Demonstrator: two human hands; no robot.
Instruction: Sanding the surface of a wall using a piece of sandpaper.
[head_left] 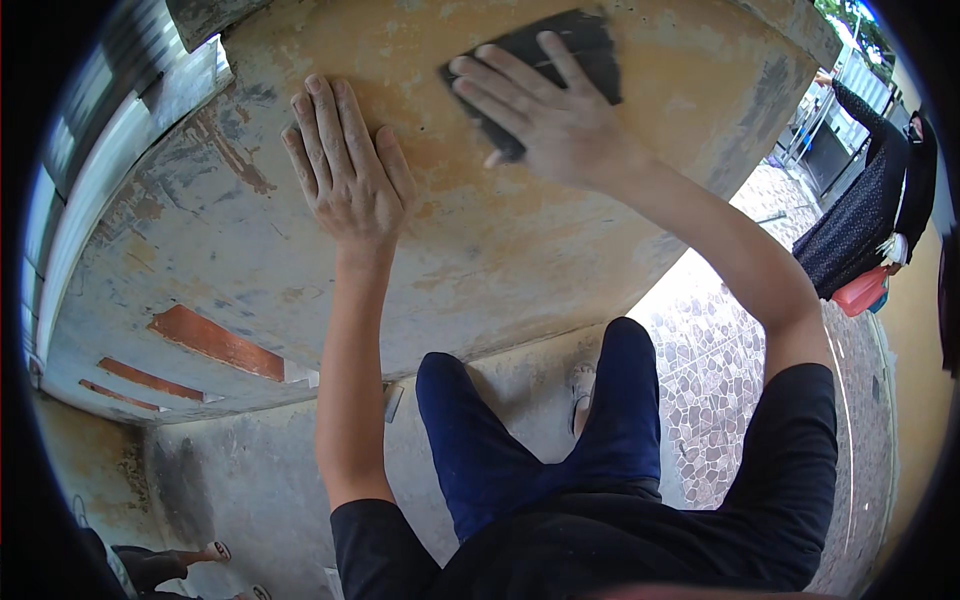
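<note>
A dark sheet of sandpaper [598, 42] lies against the worn yellow-and-grey wall [480, 230]. My right hand [560, 120] is laid over the sheet with its fingers spread, pressing it to the surface; the hand is slightly blurred. To the left, my left hand [350, 170] rests flat on the same wall, palm down, fingers stretched out and holding nothing. Patches of bare grey and orange-brown show through the paint around both hands.
Slots with reddish-brown inner faces [218, 343] pierce the wall at lower left. A small flat object [394, 402] lies at its foot. Stone-patterned paving [715, 370] stretches right, where a person in dark clothes [865, 190] holds a pink bag [860, 291]. Another person's legs [165, 563] show at lower left.
</note>
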